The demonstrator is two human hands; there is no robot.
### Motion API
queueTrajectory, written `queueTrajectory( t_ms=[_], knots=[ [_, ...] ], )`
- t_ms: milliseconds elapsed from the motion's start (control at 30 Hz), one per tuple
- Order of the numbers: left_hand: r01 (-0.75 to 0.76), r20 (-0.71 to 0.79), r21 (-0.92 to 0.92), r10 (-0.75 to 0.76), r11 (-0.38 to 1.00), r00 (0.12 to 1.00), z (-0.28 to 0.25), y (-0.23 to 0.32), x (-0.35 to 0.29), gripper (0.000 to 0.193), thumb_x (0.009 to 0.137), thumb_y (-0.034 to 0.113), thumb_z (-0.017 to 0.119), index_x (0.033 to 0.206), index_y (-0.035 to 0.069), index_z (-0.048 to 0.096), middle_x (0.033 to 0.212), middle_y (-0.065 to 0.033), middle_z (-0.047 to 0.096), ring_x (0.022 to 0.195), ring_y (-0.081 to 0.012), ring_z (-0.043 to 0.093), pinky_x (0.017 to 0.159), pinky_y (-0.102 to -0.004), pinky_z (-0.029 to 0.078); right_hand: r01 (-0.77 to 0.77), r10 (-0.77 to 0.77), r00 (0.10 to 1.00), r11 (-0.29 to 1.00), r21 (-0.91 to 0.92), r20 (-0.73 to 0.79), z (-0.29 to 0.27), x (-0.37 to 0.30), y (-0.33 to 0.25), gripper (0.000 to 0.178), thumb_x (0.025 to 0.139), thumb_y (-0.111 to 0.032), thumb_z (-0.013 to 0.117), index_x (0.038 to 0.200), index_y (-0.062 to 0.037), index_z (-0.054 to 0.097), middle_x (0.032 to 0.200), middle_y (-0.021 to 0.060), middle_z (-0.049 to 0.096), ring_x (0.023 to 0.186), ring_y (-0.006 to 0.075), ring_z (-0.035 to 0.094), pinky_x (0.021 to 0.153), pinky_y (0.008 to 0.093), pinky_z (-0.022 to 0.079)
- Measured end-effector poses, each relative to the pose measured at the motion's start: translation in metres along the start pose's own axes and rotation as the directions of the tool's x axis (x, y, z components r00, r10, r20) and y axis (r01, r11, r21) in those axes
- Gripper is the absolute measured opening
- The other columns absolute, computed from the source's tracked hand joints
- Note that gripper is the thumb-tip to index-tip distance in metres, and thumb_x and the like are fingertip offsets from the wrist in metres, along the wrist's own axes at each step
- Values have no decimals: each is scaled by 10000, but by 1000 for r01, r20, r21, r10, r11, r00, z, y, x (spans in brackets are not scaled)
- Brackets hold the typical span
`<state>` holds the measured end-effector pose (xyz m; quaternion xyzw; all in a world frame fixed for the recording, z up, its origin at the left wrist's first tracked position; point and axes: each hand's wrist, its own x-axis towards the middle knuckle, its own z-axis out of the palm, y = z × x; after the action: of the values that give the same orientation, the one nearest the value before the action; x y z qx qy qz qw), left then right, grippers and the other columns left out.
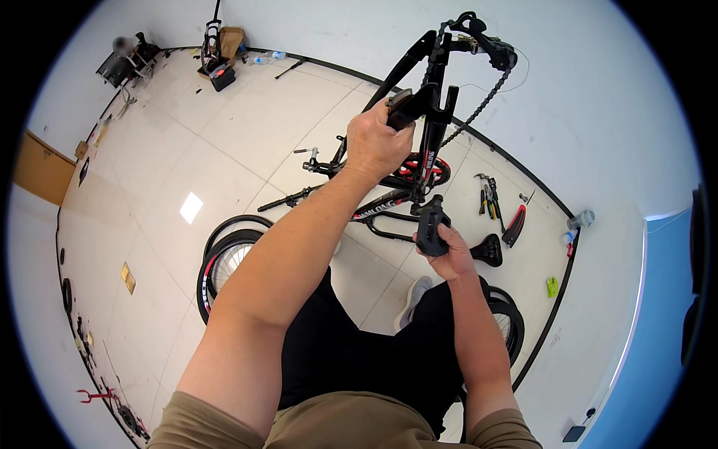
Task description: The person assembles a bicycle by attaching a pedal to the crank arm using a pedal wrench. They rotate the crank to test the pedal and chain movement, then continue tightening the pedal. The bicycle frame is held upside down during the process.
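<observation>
A black bicycle frame [389, 200] with white lettering and a red-and-black chainring [441, 170] stands before me. Its chain [479, 111] hangs from the derailleur [497, 54] at upper right. My left hand [378, 140] is closed around a black, block-shaped bicycle part [407, 110] beside the frame's upper tubes; the fingers partly cover it. Lower and nearer, my right hand [450, 254] grips a black pedal [431, 230], thumb on its right side. The pedal's threaded end points up toward the frame; I cannot tell whether it touches the crank.
A spoked wheel [224, 263] lies left of my legs, another wheel [508, 322] to the right. Near the black saddle [488, 251] are hand tools [490, 198] and a red-and-black part [514, 227]. Plastic bottles [580, 221] lie by the right wall. A box [233, 41] stands far back.
</observation>
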<state>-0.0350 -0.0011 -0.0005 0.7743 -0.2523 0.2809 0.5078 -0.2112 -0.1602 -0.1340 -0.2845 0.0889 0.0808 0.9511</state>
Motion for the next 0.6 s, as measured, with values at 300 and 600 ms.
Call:
queueTrajectory(
  t_ms=[300,600],
  knots=[
    [59,13,-36,-59,998,998,-1,5,1,206,790,146,715,972,59,674,679,-128,662,595,-329,641,577,-380,514,-196,201,975,979,-59,97,21,25,12,359,947,-247,624,1225,-33,547,1020,141,673,870,313,697,586,426,583],
    [8,-12,19,-8,1000,1000,3,1,-2,157,812,80,705,937,13,638,690,-125,646,566,-239,616,569,-333,491,-351,421,899,859,-371,124,23,56,16,430,913,-362,677,1163,-28,571,985,119,697,845,242,705,654,372,576]
  ],
)
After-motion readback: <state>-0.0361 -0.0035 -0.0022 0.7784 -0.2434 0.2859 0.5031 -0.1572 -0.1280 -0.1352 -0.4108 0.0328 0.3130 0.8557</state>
